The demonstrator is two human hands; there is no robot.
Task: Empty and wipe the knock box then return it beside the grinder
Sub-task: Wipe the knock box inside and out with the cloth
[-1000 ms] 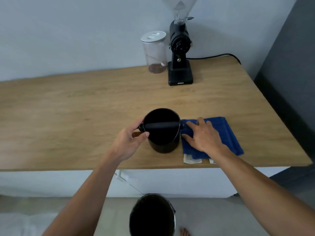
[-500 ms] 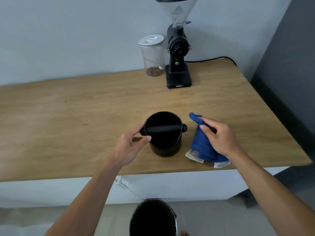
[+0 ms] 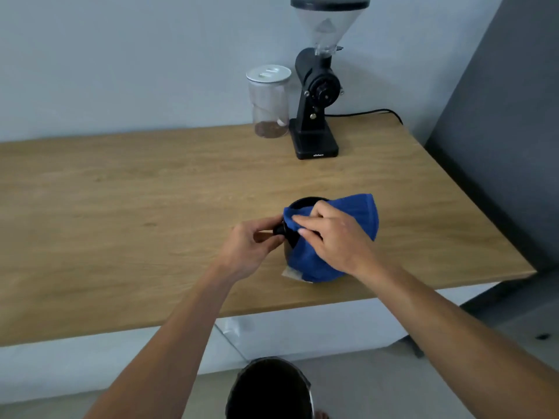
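Note:
The black knock box (image 3: 302, 205) stands upright on the wooden table (image 3: 121, 207), near its front edge. A blue cloth (image 3: 357, 211) is draped over most of the box, so only the far-left rim and the left end of its bar show. My right hand (image 3: 332, 237) holds the cloth and presses it onto the top of the box. My left hand (image 3: 254, 246) grips the left end knob of the bar and steadies the box. The black grinder (image 3: 316, 101) stands at the back of the table, well behind the box.
A glass jar (image 3: 269, 101) with a white lid and some coffee stands just left of the grinder. The grinder's cable (image 3: 372, 111) runs right along the wall. A dark bin (image 3: 269, 388) sits on the floor below the table's front edge.
My right hand has lifted the blue cloth off the table and brought it left, over the top of the knock box. My left hand has kept its hold on the box's left side.

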